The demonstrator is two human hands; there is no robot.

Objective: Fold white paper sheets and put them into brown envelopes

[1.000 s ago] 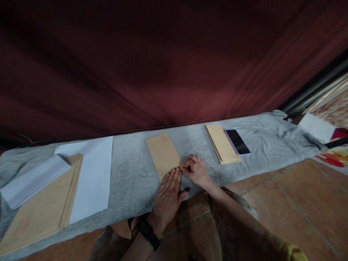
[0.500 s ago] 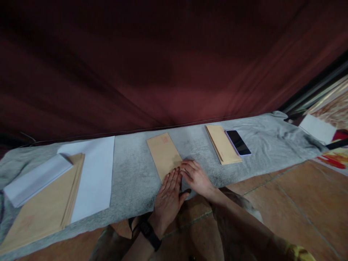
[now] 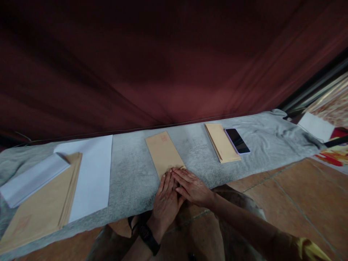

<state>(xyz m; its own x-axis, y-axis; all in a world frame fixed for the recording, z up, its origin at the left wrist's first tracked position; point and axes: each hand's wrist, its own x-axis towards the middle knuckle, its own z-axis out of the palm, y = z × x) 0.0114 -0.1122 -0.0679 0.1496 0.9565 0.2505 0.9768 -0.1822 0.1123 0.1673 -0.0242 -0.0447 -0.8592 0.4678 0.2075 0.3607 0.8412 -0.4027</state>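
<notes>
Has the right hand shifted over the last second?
Yes: judged against the phone, the right hand has moved left and slightly downward in view.

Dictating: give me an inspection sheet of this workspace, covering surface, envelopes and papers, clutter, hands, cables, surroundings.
Surface: grey cloth, rumpled towards the right end.
Job's things: middle envelope under both hands; left envelope stack, with folded white paper on top and a large white sheet partly beneath; right envelope, possibly several.
Clutter: phone beside the right envelope.
Hands: left hand flat on the middle envelope's near end; right hand against it.
Cables: thin cord-like line at far left; unclear what.
Surroundings: dark red fabric behind, tiled floor below.
</notes>
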